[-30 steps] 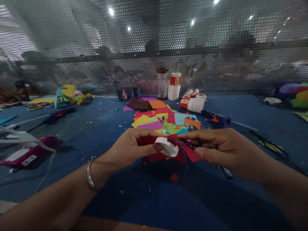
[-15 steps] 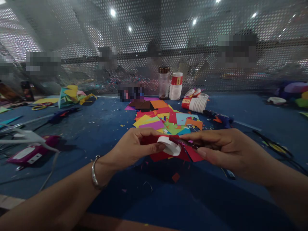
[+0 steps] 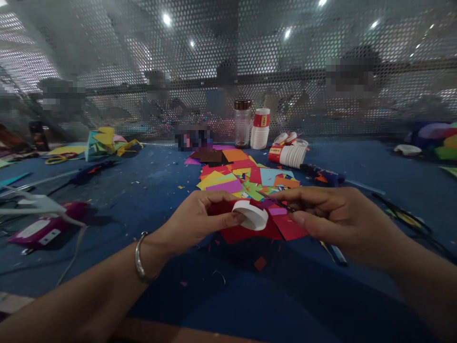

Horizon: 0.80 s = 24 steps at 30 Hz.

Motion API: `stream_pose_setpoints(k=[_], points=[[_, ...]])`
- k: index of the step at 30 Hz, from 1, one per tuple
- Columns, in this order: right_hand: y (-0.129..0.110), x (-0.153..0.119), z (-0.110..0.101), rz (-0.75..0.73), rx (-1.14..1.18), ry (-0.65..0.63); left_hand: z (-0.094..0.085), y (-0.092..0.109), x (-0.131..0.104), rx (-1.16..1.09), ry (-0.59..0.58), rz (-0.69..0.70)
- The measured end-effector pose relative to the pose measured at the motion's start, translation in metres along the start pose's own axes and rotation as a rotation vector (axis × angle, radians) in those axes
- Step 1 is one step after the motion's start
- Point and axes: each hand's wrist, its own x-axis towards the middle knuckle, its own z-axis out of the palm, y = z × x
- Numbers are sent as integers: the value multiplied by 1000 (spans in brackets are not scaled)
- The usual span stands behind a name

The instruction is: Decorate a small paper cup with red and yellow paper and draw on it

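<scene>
Between the thumb and fingers of my left hand (image 3: 207, 214) is a shallow white round piece, which looks like a cut-off paper cup bottom (image 3: 255, 216). It is tilted, with its hollow side partly towards me and a step in its upper rim. My right hand (image 3: 328, 212) is closed on a thin dark pointed tool (image 3: 282, 205), whose exact kind I cannot make out. The tool's tip points up and left, just beyond the cup bottom and apart from it. Red paper (image 3: 293, 227) lies below both hands.
Coloured paper pieces (image 3: 221, 183) spread beyond my hands. Farther back are a glass jar (image 3: 242, 126), an upright cup stack (image 3: 260, 131) and a fallen cup stack (image 3: 289, 156). A glue gun (image 3: 323, 176) lies right, a purple power strip (image 3: 50, 226) with white cables left.
The dark tool has moved away from the white cup bottom and its tip now points more upward. The cup bottom has turned slightly, showing more of its inside. My left hand barely moved.
</scene>
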Motion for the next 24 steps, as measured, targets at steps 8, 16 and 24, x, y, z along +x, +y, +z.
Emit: stream_pose_setpoints(k=[8, 16, 24], points=[[1, 6, -5, -2, -67, 91, 4, 3, 0, -18, 38, -50], [-3, 12, -8, 149, 1, 240, 4, 1, 1, -182, 24, -87], [-5, 11, 0, 101, 108, 276, 2, -2, 2, -57, 78, -58]])
